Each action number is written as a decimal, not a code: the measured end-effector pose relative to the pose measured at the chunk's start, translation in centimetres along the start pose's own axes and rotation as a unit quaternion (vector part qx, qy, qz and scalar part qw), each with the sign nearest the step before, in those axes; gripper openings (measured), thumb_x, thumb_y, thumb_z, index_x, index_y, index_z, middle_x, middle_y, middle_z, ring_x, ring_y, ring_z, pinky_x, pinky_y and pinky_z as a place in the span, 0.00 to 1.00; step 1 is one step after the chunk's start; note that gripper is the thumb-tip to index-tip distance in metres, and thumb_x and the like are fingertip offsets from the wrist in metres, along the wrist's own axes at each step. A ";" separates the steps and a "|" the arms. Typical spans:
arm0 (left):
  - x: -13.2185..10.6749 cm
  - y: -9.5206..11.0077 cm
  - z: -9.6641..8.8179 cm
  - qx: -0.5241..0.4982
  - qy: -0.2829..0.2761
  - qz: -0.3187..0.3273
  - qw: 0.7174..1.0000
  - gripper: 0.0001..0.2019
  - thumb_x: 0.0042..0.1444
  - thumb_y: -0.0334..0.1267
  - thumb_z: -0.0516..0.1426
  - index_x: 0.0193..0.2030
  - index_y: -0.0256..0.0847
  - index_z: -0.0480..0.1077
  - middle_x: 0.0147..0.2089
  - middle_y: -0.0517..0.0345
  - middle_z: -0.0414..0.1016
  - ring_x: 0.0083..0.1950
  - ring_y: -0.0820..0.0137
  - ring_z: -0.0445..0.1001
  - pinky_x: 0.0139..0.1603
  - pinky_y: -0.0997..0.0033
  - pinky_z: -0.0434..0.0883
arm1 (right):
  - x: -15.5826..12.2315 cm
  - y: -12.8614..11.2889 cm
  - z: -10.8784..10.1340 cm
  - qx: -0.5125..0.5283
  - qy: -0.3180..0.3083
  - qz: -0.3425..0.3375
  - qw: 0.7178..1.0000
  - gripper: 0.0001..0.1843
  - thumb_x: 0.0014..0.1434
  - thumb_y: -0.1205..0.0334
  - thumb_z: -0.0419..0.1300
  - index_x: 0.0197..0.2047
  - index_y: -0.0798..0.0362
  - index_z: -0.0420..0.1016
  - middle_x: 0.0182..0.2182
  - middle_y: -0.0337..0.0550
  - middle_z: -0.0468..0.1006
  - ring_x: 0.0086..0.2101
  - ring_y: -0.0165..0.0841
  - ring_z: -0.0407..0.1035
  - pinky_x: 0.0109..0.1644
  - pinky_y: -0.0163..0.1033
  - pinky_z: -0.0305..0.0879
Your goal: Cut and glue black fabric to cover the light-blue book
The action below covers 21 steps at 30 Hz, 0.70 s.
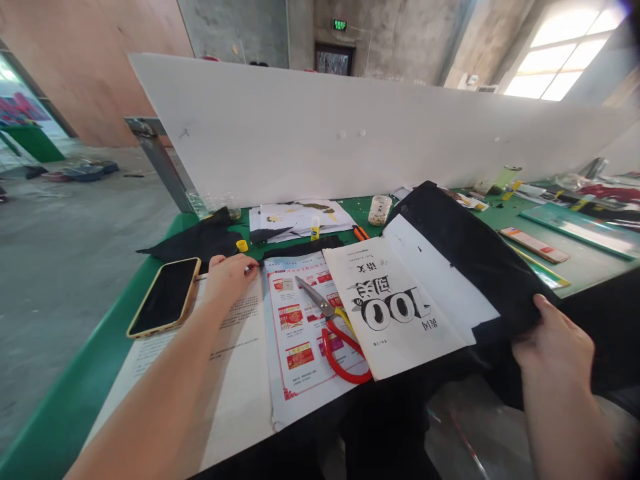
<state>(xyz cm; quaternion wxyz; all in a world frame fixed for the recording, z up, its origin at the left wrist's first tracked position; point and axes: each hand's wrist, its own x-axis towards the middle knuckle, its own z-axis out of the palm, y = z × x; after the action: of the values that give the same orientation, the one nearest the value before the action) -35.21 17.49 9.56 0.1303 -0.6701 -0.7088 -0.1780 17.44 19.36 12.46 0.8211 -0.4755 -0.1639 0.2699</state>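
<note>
My left hand (pixel 227 279) reaches over printed paper sheets (pixel 235 360) on the green table, its fingers curled at the edge of a black strip (pixel 303 247); whether it pinches that strip I cannot make out. My right hand (pixel 553 347) grips the near edge of a large black sheet (pixel 470 253) that lies tilted over the table's right part. A white booklet printed with "100" (pixel 395 310) lies partly on that black sheet. Red-handled scissors (pixel 336 333) rest closed on a red-and-white leaflet (pixel 300 333) between my hands.
A phone in a tan case (pixel 165 297) lies face up at the left table edge. A white board (pixel 350 133) stands behind the table. A glue stick (pixel 315 229), a jar (pixel 379 210), black scraps (pixel 200 240), cut papers (pixel 300 217) and rulers (pixel 535 245) lie at the back and right.
</note>
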 end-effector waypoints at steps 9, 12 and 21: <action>0.0 0.1 -0.2 0.004 -0.007 -0.005 1.000 0.10 0.57 0.39 0.50 0.36 0.42 0.73 0.40 0.56 0.77 0.36 0.65 0.72 0.49 0.57 0.54 | -1.8 -0.4 0.7 -0.006 -0.031 0.039 0.999 0.15 0.33 0.70 0.70 0.26 0.59 0.71 0.29 0.45 0.77 0.34 0.37 0.74 0.40 0.44 0.73; 0.0 0.1 -0.2 0.001 -0.002 -0.001 1.000 0.10 0.56 0.39 0.51 0.36 0.42 0.73 0.39 0.56 0.77 0.35 0.65 0.71 0.49 0.58 0.54 | -2.2 -0.4 1.0 -0.011 -0.033 0.042 0.999 0.16 0.33 0.69 0.70 0.26 0.59 0.70 0.29 0.45 0.77 0.34 0.37 0.74 0.39 0.43 0.73; 0.1 0.5 -0.7 -0.001 -0.012 -0.017 1.000 0.10 0.57 0.39 0.51 0.36 0.43 0.74 0.39 0.58 0.77 0.37 0.66 0.72 0.50 0.60 0.54 | -4.6 -1.2 0.7 -0.059 -0.124 0.047 0.989 0.17 0.32 0.61 0.73 0.23 0.58 0.70 0.28 0.44 0.77 0.26 0.32 0.71 0.31 0.38 0.72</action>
<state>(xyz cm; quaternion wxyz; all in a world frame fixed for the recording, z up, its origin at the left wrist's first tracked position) -34.79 17.24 10.30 0.1184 -0.6604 -0.7211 -0.1731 13.74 16.63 13.78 0.7513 -0.4934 -0.2570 0.3551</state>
